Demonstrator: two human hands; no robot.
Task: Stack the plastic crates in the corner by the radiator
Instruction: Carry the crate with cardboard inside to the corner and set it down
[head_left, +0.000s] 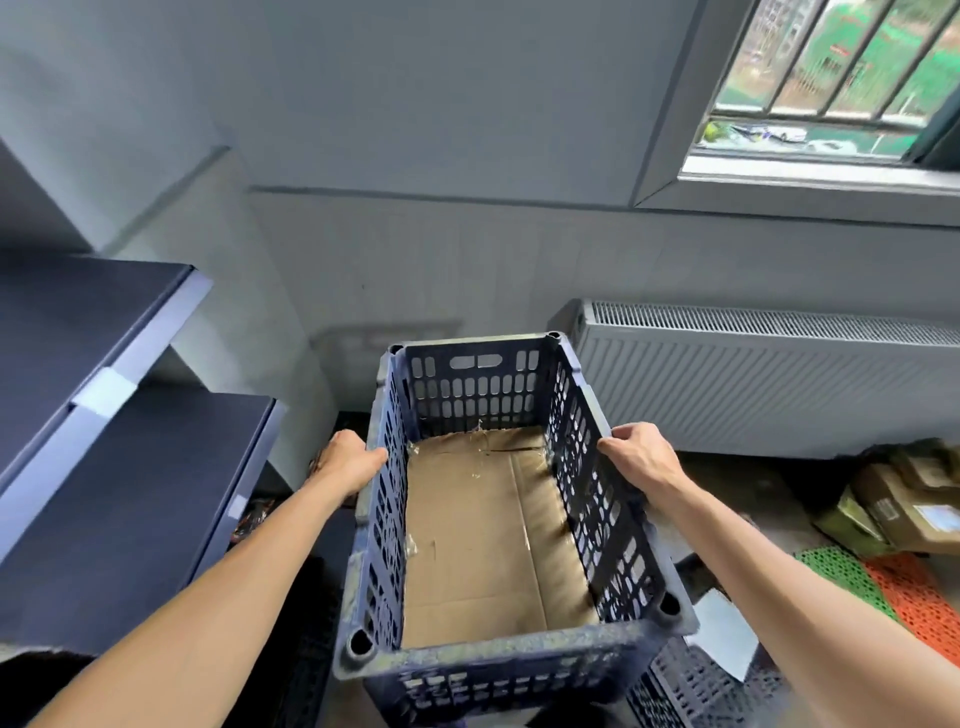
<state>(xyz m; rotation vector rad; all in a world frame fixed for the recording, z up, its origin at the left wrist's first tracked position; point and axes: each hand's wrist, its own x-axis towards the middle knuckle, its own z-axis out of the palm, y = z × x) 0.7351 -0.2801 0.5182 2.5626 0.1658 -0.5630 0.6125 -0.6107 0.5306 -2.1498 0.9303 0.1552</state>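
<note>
The person carries a dark blue crate (498, 519), lined with cardboard (483, 540), at centre frame, the radiator (769, 384) at two o'clock. The left hand (348, 460) and right hand (641, 449) each clasp a long rim, fingers curled over it. Keeping it level and squaring its corners over the crate below (691, 686) should seat it cleanly

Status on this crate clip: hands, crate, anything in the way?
Left hand and right hand grip blue crate by its long rims. Cardboard liner inside. Another crate below right. Radiator beyond.
</note>
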